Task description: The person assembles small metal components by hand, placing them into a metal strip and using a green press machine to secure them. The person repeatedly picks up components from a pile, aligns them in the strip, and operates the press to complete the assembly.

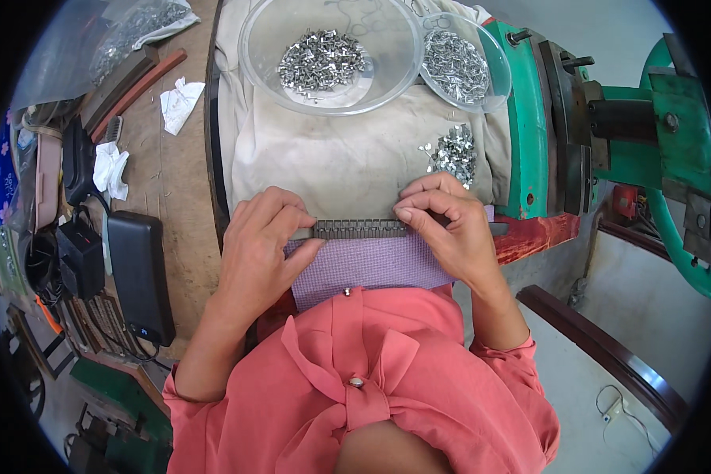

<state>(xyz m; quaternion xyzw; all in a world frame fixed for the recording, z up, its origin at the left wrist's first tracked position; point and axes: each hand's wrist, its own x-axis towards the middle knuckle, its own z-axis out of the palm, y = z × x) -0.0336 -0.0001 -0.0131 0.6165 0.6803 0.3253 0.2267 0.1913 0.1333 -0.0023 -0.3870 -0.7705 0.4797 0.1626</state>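
Note:
A dark metal bar with a row of slots (pixel 360 229) lies crosswise in front of me, at the near edge of the beige cloth (pixel 332 150). My left hand (pixel 265 249) grips its left end between thumb and fingers. By the right end of the bar, my right hand (pixel 449 225) has thumb and index finger pinched together; whatever is between them is too small to make out. Just beyond that hand lies a loose heap of small shiny metal pieces (pixel 455 155). A purple woven cloth (pixel 371 272) hangs below the bar, against my red shirt.
Two clear plastic bowls, a large one (pixel 253 59) and a smaller one (pixel 504 79), hold small metal parts at the back. Green machinery (pixel 525 118) with a handwheel (pixel 656 205) stands right. Left, a wooden bench (pixel 186 182) carries a black power bank (pixel 138 268) and crumpled tissue (pixel 180 105).

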